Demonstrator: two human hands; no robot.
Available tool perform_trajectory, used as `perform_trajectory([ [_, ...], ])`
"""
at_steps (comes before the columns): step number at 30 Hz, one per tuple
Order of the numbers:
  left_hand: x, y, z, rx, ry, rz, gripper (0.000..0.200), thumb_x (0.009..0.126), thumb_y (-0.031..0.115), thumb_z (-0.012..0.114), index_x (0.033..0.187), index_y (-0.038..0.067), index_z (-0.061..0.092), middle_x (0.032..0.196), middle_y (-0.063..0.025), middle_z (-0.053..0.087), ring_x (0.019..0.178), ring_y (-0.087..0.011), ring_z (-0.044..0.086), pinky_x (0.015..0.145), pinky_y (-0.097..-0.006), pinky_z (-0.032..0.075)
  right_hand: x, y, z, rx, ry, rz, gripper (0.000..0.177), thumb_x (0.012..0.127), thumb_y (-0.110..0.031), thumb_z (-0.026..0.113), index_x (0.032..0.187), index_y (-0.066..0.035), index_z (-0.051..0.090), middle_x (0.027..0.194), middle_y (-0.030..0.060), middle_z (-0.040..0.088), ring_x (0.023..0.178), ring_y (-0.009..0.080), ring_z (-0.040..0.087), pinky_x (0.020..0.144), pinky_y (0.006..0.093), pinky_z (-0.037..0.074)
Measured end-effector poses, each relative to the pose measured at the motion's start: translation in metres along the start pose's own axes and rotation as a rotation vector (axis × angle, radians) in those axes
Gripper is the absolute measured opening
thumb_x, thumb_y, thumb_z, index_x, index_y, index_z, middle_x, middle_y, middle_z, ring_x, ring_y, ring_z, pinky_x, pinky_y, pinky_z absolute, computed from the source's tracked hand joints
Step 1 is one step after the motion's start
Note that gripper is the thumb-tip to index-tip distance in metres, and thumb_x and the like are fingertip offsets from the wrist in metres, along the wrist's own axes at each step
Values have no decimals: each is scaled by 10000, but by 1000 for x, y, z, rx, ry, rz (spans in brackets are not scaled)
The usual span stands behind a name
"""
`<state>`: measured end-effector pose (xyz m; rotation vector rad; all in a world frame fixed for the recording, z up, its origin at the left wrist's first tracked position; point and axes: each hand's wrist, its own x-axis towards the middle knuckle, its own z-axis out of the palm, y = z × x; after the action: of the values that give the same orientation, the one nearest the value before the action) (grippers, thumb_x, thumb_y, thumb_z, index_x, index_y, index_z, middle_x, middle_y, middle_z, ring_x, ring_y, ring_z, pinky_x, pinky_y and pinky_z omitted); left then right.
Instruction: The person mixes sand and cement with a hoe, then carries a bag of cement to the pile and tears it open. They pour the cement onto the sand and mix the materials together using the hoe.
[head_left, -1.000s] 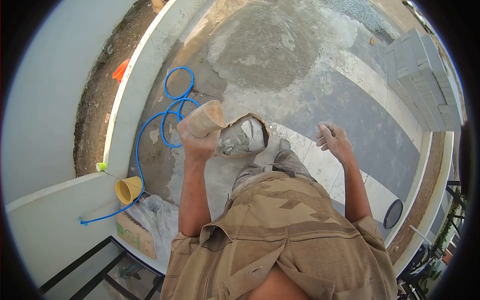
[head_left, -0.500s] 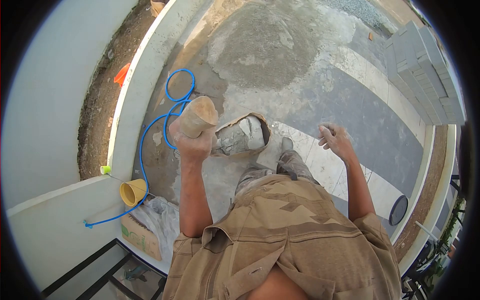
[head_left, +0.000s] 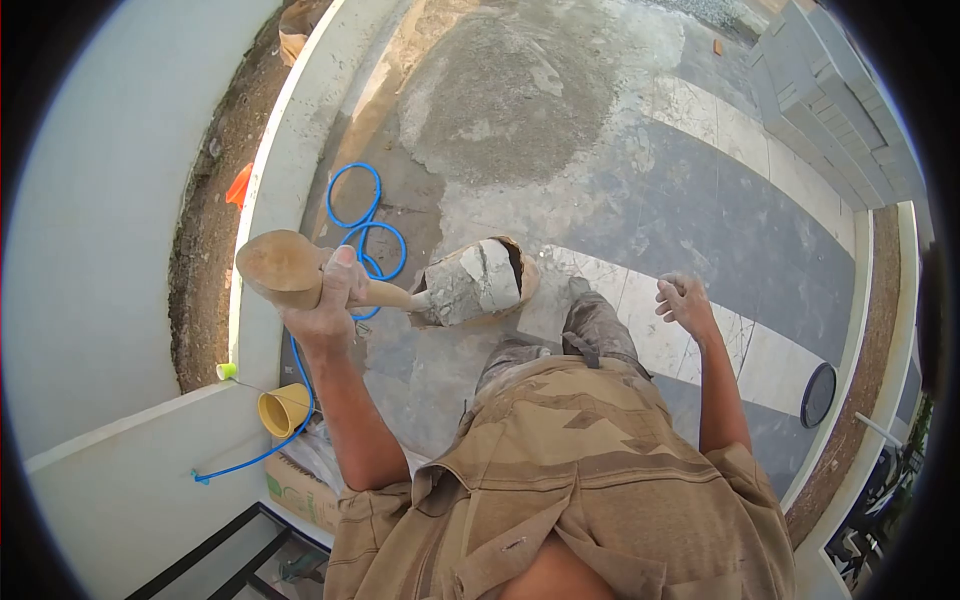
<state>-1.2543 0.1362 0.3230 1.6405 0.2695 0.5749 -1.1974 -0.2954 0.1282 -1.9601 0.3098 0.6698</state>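
Observation:
My left hand is closed round the wooden handle of a long tool. The handle's broad, rounded end rises close to the camera, left of the hand. Its lower end reaches a torn paper sack holding grey cement-like material; the tool's head cannot be made out clearly. My right hand hangs in the air over the tiles, its dusty fingers loosely curled, a little apart and holding nothing.
A heap of grey sandy mix lies ahead. A blue hose coils at left near a yellow bucket and a sack. Stacked pale blocks stand at right; a dark round lid is by the low wall.
My left hand has shifted left and lower, tilting the handle's top end to the left, so more of its shaft shows. My right hand has moved slightly right and down. The view has shifted a little.

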Motion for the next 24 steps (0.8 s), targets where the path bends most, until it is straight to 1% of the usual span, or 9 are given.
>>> perform_trajectory([
  [3,10,18,3,-88,-22,50,197,823,41,583,695,56,434,509,-15,418,417,-106,381,433,-257,362,23,36,-26,30,-1,68,323,871,-230,550,1034,48,572,754,106,606,586,162,613,481,265,488],
  [6,25,60,24,-79,-42,74,251,832,57,550,648,100,385,501,-8,394,409,-99,352,433,-271,355,50,81,-64,31,-26,161,310,872,-226,548,1029,40,571,753,106,604,573,164,611,465,272,488],
  [9,48,98,42,-28,-13,32,262,854,108,518,642,123,365,495,5,356,414,-105,348,476,-274,356,80,129,-116,-2,-73,261,282,872,-215,545,1018,24,575,745,105,603,554,167,609,448,280,488],
  [11,69,121,55,-47,-2,23,263,865,123,508,644,128,366,493,12,335,420,-105,343,499,-273,356,85,150,-154,-4,-39,340,271,872,-215,544,1007,18,579,731,101,601,544,168,605,447,279,487],
  [15,109,150,72,-21,84,18,261,885,147,507,654,134,387,492,20,317,424,-102,335,506,-269,350,129,134,-238,-46,23,331,238,878,-222,533,971,-10,591,717,84,596,552,166,604,476,287,510],
  [17,140,159,94,15,144,7,259,891,162,514,660,133,401,493,22,323,423,-98,335,502,-269,351,167,121,-281,-95,69,274,235,882,-222,533,961,-9,594,716,81,596,551,161,602,484,286,513],
  [18,139,161,103,33,163,16,255,891,165,517,664,132,406,494,23,325,424,-97,337,502,-269,352,181,117,-295,-114,99,226,234,883,-221,533,956,-8,595,716,80,596,550,159,601,487,286,515],
  [21,200,155,142,44,204,16,243,885,171,537,676,127,421,500,25,334,421,-94,341,493,-269,354,241,64,-338,-88,151,169,234,887,-214,529,959,-2,598,718,81,597,552,160,601,494,285,517],
  [24,248,136,183,54,266,27,246,870,176,562,674,127,422,502,25,333,418,-93,337,480,-268,349,298,39,-377,-85,171,120,238,886,-206,528,971,5,597,720,83,598,557,165,601,492,288,516],
])
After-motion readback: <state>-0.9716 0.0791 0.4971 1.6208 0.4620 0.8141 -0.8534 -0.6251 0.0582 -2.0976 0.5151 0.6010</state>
